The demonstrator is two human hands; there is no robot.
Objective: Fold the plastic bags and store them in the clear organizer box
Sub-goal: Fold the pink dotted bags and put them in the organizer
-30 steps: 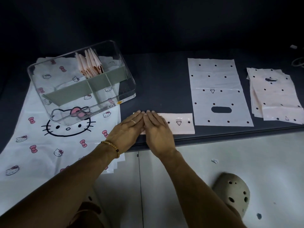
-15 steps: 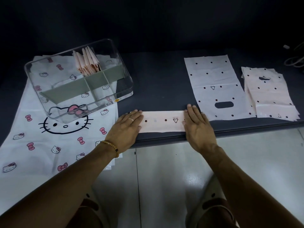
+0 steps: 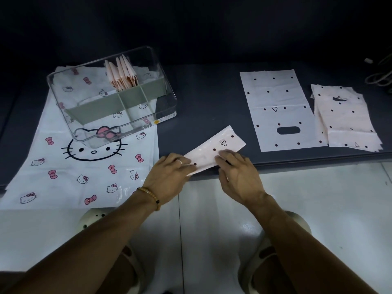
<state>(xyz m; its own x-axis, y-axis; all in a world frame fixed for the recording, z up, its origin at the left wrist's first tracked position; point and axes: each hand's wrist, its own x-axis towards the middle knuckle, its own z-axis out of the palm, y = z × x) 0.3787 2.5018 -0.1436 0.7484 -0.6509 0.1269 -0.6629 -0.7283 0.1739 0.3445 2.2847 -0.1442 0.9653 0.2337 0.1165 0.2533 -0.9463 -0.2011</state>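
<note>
A pale pink dotted bag folded into a narrow strip [image 3: 214, 149] lies tilted at the table's front edge, its far end pointing up and right. My left hand [image 3: 169, 177] pinches its near left end. My right hand [image 3: 237, 172] grips the strip's lower edge near the middle, fingers curled over it. The clear organizer box [image 3: 165, 96] with grey dividers stands at the back left and holds several folded pink bags [image 3: 122, 76] upright in its back compartment.
A large white cat-print bag [image 3: 84, 166] lies under the box and hangs over the front edge. One flat dotted bag [image 3: 280, 107] and a stack of bags [image 3: 345, 119] lie at the right. Cables [image 3: 381, 75] sit far right. Floor tiles and shoes are below.
The strip lay flat and straight along the front edge under both flat palms. Now both hands hold it and it is turned so its right end points away from me.
</note>
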